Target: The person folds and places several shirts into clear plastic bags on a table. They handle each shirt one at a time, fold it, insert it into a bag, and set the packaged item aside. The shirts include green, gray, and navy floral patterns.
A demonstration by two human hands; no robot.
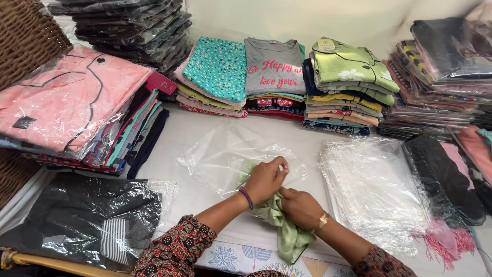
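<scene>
Head view: both hands meet at the near middle of the white table (169,154). The left hand (265,180), with a purple band at the wrist, is closed over the mouth edge of a clear plastic bag (230,156), fingers curled and pinching the film together with the upper end of a light green folded garment (284,228). The right hand (301,206), a gold watch at its wrist, lies just beside and slightly nearer the person, fingers pressed down on the green cloth; whether it grips or only holds the cloth flat cannot be told.

The garment's long axis runs from the person's lap edge up and away toward the bag, its far end already at or just inside the bag's opening, its near end trailing off the table edge. The bag stretches away and to the left of the hands, lying flat. The left hand is the nearer one to the bag's mouth; the right sits on the garment's middle.

Around them: a stack of empty clear bags (374,190) to the right, piles of folded shirts (274,77) across the far side, and bagged garments (72,102) stacked at the left.
</scene>
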